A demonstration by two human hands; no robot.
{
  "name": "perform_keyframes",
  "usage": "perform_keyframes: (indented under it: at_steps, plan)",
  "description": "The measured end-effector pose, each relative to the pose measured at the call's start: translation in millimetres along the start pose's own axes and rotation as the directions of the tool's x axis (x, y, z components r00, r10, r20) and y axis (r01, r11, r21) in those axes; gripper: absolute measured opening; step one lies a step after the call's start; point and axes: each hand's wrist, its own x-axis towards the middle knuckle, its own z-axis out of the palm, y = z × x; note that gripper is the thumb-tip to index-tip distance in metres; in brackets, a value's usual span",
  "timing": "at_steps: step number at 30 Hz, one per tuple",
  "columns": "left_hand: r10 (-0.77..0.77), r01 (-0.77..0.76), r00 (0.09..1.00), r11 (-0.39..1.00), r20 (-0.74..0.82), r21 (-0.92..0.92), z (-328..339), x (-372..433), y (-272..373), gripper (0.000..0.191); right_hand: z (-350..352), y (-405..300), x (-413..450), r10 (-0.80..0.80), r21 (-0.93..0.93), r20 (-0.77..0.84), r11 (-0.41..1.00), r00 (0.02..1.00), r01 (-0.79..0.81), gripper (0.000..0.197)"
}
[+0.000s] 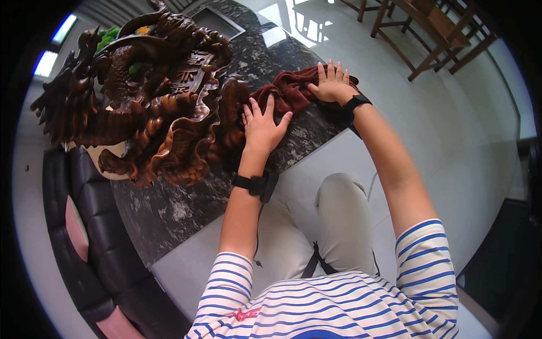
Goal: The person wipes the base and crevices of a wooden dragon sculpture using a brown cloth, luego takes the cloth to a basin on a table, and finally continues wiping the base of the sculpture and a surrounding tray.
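A dark red cloth [292, 91] lies bunched on the black marbled stone table top [169, 216], right of a large carved wooden sculpture [169, 114]. My left hand [262, 125] rests with spread fingers on the near left part of the cloth, close to the sculpture's edge. My right hand [332, 87] lies palm down on the cloth's right end, its fingers extended. Neither hand is gripping the cloth as far as I see; the undersides of both palms are hidden. Each wrist wears a black strap, the left one with a small black box.
A framed panel [218, 23] is set at the table's far end. Wooden chairs [432, 34] stand on the pale tiled floor [457, 118] at the upper right. Left of the table is a black leather sofa [114, 254] with pink cushions [76, 229].
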Motion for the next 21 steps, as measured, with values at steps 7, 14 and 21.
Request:
perform_keyframes:
  at_steps: [7, 14, 21]
  plan:
    - [-0.048, 0.059, 0.993, 0.993, -0.105, 0.098, 10.9, -3.5, 11.8, 0.082, -10.2, 3.2, 44.2, -0.13, -0.042, 0.036, 0.99, 0.991, 0.132, 0.09]
    - [-0.168, 0.165, 0.985, 0.981, 0.028, 0.102, -7.2, -1.1, 19.1, 0.079, -9.2, -1.4, 49.4, -0.173, 0.008, -0.027, 0.985, 0.985, 0.173, 0.091]
    - [-0.303, 0.298, 0.952, 0.951, 0.048, 0.085, -9.7, -38.4, 38.1, 0.079, -7.8, 1.9, 54.1, -0.206, -0.008, -0.045, 0.979, 0.978, 0.206, 0.092]
